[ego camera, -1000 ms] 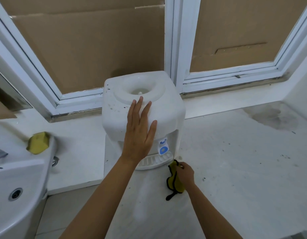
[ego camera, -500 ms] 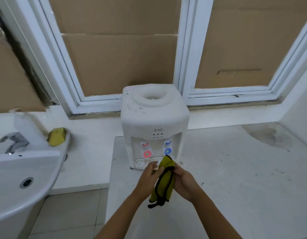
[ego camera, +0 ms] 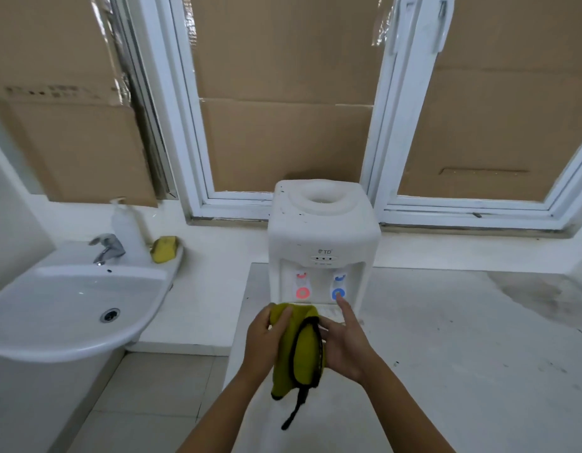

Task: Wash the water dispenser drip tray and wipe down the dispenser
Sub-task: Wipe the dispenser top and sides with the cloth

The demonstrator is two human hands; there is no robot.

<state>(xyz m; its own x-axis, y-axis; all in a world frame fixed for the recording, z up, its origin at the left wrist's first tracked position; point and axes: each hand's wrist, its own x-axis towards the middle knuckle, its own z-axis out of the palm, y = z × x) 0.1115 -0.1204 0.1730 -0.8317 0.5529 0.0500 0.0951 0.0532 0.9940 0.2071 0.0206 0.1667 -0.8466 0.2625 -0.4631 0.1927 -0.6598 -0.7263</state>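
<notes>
Left hand [ego camera: 266, 335] and right hand [ego camera: 343, 343] both grip yellow cloth [ego camera: 297, 351] before dispenser [ego camera: 322, 243]; drip tray [ego camera: 332, 312] seated beneath taps; risk: dangling cloth end snags blue tap [ego camera: 338, 293], releasing water.

A: The dispenser [ego camera: 322, 237] looks like white moulded plastic, matt, with dark specks on top.

B: And the cloth [ego camera: 297, 348]?

A: Soft yellow-green fabric, fuzzy, edged in black stitching. The sink [ego camera: 70, 322] is glossy white ceramic; its tap [ego camera: 106, 248] is shiny metal.

B: The counter [ego camera: 463, 338]?

A: Pale, dull, stone-like, with grey stains and scuffs. The cardboard [ego camera: 283, 93] behind the white frames is plain brown and matt. The sponge [ego camera: 164, 249] looks yellow and porous.
</notes>
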